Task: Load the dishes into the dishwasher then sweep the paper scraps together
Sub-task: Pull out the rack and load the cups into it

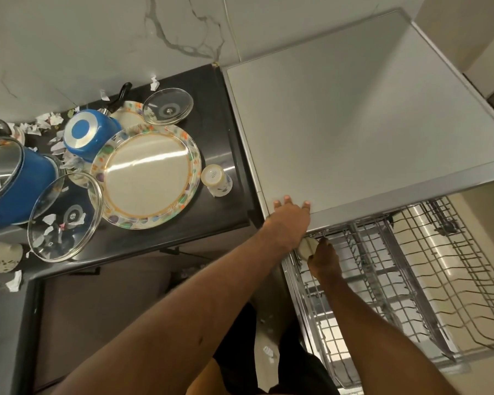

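Left hand is resting on the front edge of the white appliance top, fingers straight and gripping nothing. Right hand is gripping a small cream cup at the upper left corner of the pulled-out dishwasher rack, just under that edge.

Step looks like seating the cup. It is best going mouth-down between the wires, lowered slowly with the wrist clear of the top's lip, the left hand bracing, and let go only once it sits steady.

Most dishes are waiting at the left of the frame:
- blue pot, glossy enamel with a steel rim
- clear glass lid, domed, lying knob-down
- crumpled white paper scraps, scattered among the dishes
- upturned blue saucepan, black handle
- large round plate, shiny cream with a coloured patterned rim
- second glass lid, smaller
- upturned cream cup, printed base

All are sitting on the glossy black counter. Rack is thin chrome wire in a grid.
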